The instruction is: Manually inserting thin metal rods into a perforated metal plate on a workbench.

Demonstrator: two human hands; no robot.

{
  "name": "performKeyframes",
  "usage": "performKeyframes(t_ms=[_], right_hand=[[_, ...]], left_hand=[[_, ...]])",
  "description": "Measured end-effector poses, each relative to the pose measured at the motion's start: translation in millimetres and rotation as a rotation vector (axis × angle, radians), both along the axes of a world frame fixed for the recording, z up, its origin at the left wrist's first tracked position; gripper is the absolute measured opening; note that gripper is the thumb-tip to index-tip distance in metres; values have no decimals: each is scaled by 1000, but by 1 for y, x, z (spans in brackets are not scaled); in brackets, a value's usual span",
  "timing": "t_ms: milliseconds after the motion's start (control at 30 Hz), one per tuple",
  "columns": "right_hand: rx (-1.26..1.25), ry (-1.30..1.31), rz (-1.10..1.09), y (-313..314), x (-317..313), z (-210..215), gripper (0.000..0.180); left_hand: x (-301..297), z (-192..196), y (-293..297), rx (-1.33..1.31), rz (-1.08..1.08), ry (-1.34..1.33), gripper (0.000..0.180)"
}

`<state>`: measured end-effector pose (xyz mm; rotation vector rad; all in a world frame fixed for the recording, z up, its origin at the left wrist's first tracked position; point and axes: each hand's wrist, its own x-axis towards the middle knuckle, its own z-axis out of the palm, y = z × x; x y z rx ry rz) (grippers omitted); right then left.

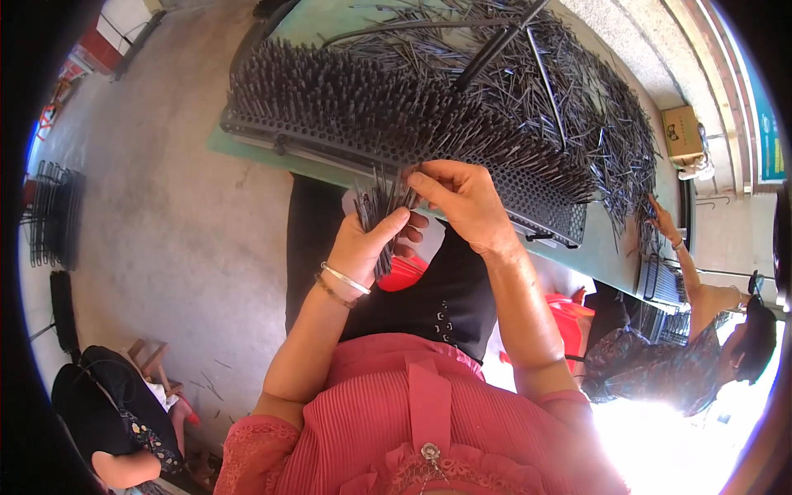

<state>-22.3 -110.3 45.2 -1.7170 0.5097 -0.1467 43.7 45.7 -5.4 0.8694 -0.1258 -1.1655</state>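
Note:
My left hand [370, 241] grips a bundle of thin dark metal pins [378, 205], their tips fanned upward. My right hand [464, 196] pinches one or two pins from the top of that bundle, just below the near edge of a black perforated rack [540, 198]. The rack is densely filled with upright pins [363, 91] over most of its surface; its right end shows bare holes. Both hands are held over my lap, close together.
A green table [330, 25] carries the rack and a large loose heap of pins [569, 82]. Another person [701, 330] sits at the right, reaching toward the table. A third person [124, 412] crouches at lower left. Wire racks [49, 214] stand on the concrete floor. A cardboard box [681, 132] sits at the far right.

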Motion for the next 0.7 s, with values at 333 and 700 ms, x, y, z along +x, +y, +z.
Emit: performKeyframes(t_ms=[333,700], right_hand=[[-86,-123,-152,1,13,12,17],[-611,-515,-347,1,58,-6,31]], left_hand=[[2,-10,0,20,0,-39,23],[9,-12,2,28,0,15,27]])
